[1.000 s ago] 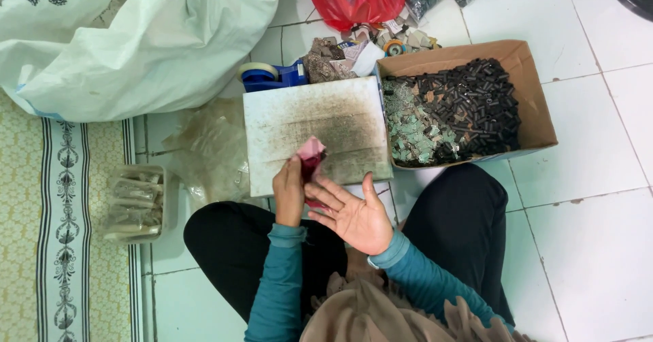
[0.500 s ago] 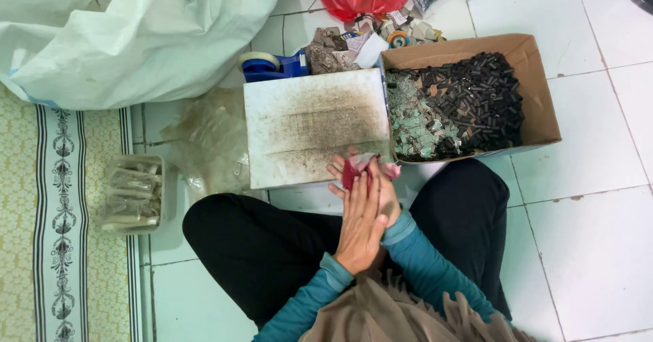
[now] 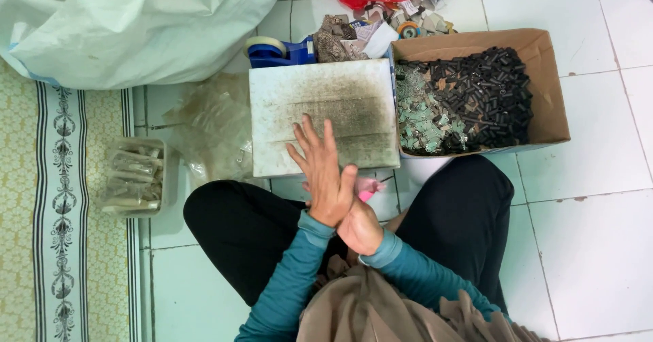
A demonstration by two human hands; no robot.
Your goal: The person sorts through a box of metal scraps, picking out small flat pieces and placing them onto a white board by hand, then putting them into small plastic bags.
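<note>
The left hand (image 3: 325, 178) lies flat and open-fingered over the right hand (image 3: 359, 226), whose grip I cannot tell, a small pink piece (image 3: 367, 187) peeking out at the left hand's three o'clock, likely to slip onto the tiled floor (image 3: 598, 178).

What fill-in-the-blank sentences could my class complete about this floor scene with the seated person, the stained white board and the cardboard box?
1. The brown cardboard box holds a heap of small ____ cylindrical pieces beside pale green bits.
2. The left hand lies across the right hand, its fingers spread over the stained white ____.
3. Behind that board sits a ____ tape dispenser.
4. The small pink object shows beside the ____ hand.

Missing words: black; board; blue; left
</note>
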